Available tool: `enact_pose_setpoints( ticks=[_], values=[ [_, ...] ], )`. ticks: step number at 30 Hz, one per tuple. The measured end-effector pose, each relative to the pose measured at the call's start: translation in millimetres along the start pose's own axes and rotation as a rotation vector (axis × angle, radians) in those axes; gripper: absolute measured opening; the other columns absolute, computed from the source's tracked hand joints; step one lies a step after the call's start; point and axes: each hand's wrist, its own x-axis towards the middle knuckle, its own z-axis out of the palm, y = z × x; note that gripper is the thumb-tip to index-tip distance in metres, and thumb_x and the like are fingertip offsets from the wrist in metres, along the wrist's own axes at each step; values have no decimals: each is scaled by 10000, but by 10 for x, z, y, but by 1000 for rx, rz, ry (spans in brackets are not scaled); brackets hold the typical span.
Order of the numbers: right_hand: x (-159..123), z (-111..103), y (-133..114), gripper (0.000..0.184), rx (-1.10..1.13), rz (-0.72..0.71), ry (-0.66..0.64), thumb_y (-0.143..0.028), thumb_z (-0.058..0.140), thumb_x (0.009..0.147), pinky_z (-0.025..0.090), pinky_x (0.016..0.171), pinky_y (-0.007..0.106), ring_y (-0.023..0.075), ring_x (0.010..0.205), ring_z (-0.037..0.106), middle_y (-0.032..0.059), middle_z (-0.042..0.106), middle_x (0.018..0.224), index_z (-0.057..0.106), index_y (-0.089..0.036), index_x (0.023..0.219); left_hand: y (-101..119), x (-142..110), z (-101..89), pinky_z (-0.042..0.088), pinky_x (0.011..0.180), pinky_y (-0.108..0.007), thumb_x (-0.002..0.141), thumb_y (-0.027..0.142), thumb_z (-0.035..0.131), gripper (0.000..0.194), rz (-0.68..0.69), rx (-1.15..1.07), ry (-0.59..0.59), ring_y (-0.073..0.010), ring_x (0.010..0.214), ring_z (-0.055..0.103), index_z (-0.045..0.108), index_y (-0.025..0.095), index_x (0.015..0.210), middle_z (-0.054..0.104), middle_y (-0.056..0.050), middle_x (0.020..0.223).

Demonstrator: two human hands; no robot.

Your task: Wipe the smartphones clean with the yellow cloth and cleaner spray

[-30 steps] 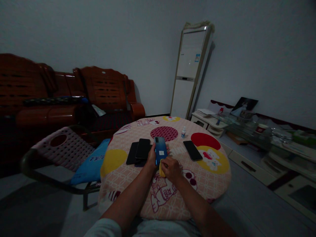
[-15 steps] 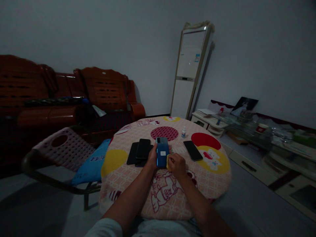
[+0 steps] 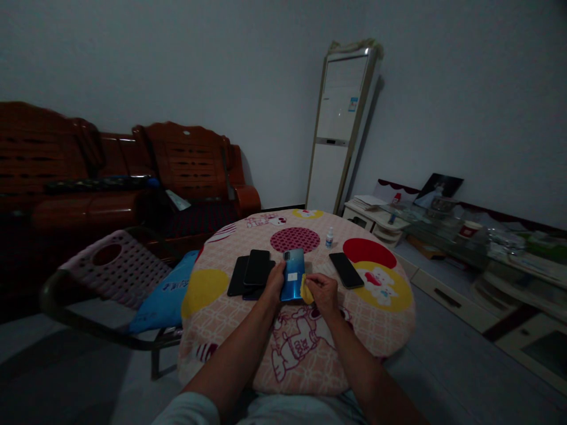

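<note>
My left hand [image 3: 273, 282] grips a blue phone [image 3: 293, 273] by its left edge, back side up, over a round table with a patterned pink cloth [image 3: 248, 339]. My right hand [image 3: 322, 291] pinches a small yellow cloth [image 3: 305, 290] against the phone's lower right edge. To the left of the phone lies a pile of dark phones [image 3: 250, 271]. A single black phone [image 3: 346, 270] lies flat to the right of my right hand. A small white bottle [image 3: 329, 237] stands further back on the table.
A wicker chair [image 3: 110, 268] with a blue cushion [image 3: 165, 298] stands left of the table. A brown wooden sofa [image 3: 115, 177] lines the back wall. A tall white air conditioner [image 3: 339, 127] stands in the corner. A low cluttered cabinet [image 3: 465, 236] runs along the right.
My right hand with the yellow cloth has slid from the phone's bottom end up and to its right side. The phone has tilted slightly and moved a little to the right.
</note>
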Motion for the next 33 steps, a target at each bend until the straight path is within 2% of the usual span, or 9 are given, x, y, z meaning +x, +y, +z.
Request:
enact_pose_setpoints(
  ticks=[2, 5, 9, 13, 19, 24, 28, 33],
  values=[
    [4, 5, 12, 186, 11, 10, 8, -297, 637, 681, 487, 536, 240, 159, 562, 618, 23, 695, 649, 735, -155, 752, -33, 43, -14, 498, 710, -278, 729, 443, 678, 339, 88, 65, -43, -182, 715, 648, 685, 136, 874, 694, -37, 763],
    [22, -7, 30, 192, 3, 9, 43, -301, 636, 682, 500, 554, 246, 169, 592, 634, 34, 704, 678, 734, -152, 753, -55, 83, -11, 472, 832, -295, 711, 407, 682, 397, 178, 115, -152, -206, 889, 645, 691, 146, 1010, 715, -59, 966],
    [62, -59, 39, 210, -35, -17, 112, -306, 622, 694, 520, 592, 257, 181, 638, 653, 48, 721, 729, 735, -151, 779, -58, 84, 6, 441, 916, -326, 725, 416, 666, 524, 155, 191, -279, -245, 1050, 607, 648, 145, 1173, 670, -94, 1164],
    [123, -132, 53, 231, -77, -24, 188, -320, 610, 696, 522, 596, 261, 189, 653, 659, 57, 725, 743, 734, -148, 786, -42, 20, 26, 439, 923, -336, 762, 414, 640, 517, 142, 283, -363, -259, 1085, 588, 638, 155, 1210, 673, -86, 1164],
    [224, -247, 119, 263, -87, -14, 314, -340, 597, 705, 523, 618, 272, 198, 688, 664, 66, 728, 764, 735, -142, 811, -14, -89, 54, 433, 926, -339, 791, 383, 613, 510, 122, 303, -485, -259, 1101, 573, 619, 135, 1237, 673, -91, 1161],
    [206, -229, 114, 245, -51, 9, 249, -338, 634, 675, 526, 620, 274, 202, 681, 668, 59, 731, 742, 744, -146, 782, -31, -63, 51, 435, 938, -358, 786, 357, 613, 496, 90, 262, -417, -254, 1060, 600, 622, 141, 1232, 667, -94, 1175],
    [107, -124, 57, 198, -10, -8, 99, -304, 640, 672, 513, 575, 252, 180, 628, 654, 42, 722, 708, 745, -156, 752, -30, 2, 36, 406, 986, -344, 768, 323, 629, 376, 135, 196, -263, -245, 1090, 596, 692, 173, 1107, 674, -79, 1166],
    [4, -50, -49, 162, 10, -7, -51, -305, 658, 667, 480, 513, 229, 155, 568, 616, 23, 694, 640, 740, -170, 699, -28, 68, -16, 431, 940, -329, 755, 289, 631, 239, 149, 106, -67, -231, 1023, 623, 716, 176, 947, 712, -62, 1042]
  ],
)
